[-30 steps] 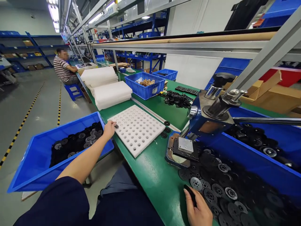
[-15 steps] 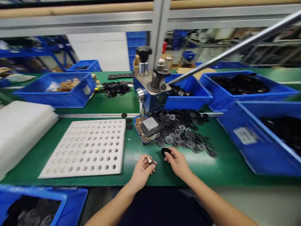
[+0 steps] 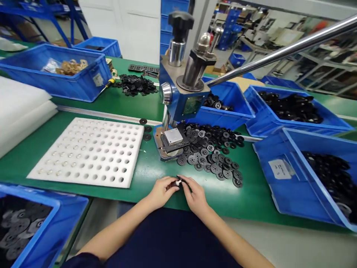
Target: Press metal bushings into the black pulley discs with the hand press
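Small white-tipped part (image 3: 178, 182) close against black disc (image 3: 180, 178), contact cannot be told; left hand (image 3: 162, 191) pinching part, right hand (image 3: 195, 195) pinching disc; hands, apart half second ago, now together over near side of tabletop (image 3: 152, 175), so both pieces can be handled as pair; beyond, lever press (image 3: 176, 97) and loose discs (image 3: 214, 167); holed white board (image 3: 86, 181) off left
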Available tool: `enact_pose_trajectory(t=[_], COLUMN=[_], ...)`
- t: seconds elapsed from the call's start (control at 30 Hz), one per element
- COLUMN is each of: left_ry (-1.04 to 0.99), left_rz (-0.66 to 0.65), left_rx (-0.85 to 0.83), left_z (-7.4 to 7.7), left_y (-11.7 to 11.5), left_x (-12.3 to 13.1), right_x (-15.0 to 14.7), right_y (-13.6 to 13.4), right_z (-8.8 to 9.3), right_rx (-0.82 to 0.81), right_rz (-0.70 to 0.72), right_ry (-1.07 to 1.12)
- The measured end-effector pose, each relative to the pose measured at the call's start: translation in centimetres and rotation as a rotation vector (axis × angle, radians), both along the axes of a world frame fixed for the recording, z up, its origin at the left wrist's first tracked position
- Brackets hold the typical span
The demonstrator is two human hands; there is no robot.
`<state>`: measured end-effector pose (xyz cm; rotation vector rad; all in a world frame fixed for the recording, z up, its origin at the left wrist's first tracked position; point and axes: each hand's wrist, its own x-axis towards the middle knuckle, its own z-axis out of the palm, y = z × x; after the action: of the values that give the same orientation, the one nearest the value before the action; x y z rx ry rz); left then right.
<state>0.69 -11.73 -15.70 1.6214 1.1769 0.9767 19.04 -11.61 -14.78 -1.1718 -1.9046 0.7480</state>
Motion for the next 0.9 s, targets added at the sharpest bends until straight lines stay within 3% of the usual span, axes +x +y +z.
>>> enact_pose_trajectory(t=[0.23,0.4,0.47,0.53,0.63,0.7,0.77,0.9], left_ry=[0.015,-0.055,-0.114,-0.122,-0.068,-0.031,-0.012,0.03], left_rz=[0.061,0.041,0.036,0.047,0.066,0.088,0.108,0.092], left_rx=[-0.091,-0.212,-0.264,-0.263,-0.185,-0.14,-0.104,-0.01], left_z=[-1.5,-1.5,-1.1,-0.7,-0.6,-0.8,-1.0,-0.1], left_y=[-0.3,-0.1,0.2,0.6,1.2,1.3,1.4,1.4], left_x=[-0.3,-1.0,-1.0,-0.9,-0.6,-0.5,-0.5,-0.6], right_x=[0.5,0.3,1.1,2.9,7.1,10.2,12.6,15.1], right_y=[0.0,-0.6,-0.1,0.8,2.8,4.0,5.1,6.5], right_z=[-1.7,-0.2,0.6,1.0,0.6,-0.1,-0.8,-1.5], right_rx=[0.159,0.2,0.257,0.286,0.228,0.17,0.142,0.117], right_rz=[0.191,0.202,0.097,-0.103,-0.47,-0.642,-0.71,-0.661], right_ry=[-0.121,-0.176,-0.166,-0.174,-0.258,-0.321,-0.355,-0.357])
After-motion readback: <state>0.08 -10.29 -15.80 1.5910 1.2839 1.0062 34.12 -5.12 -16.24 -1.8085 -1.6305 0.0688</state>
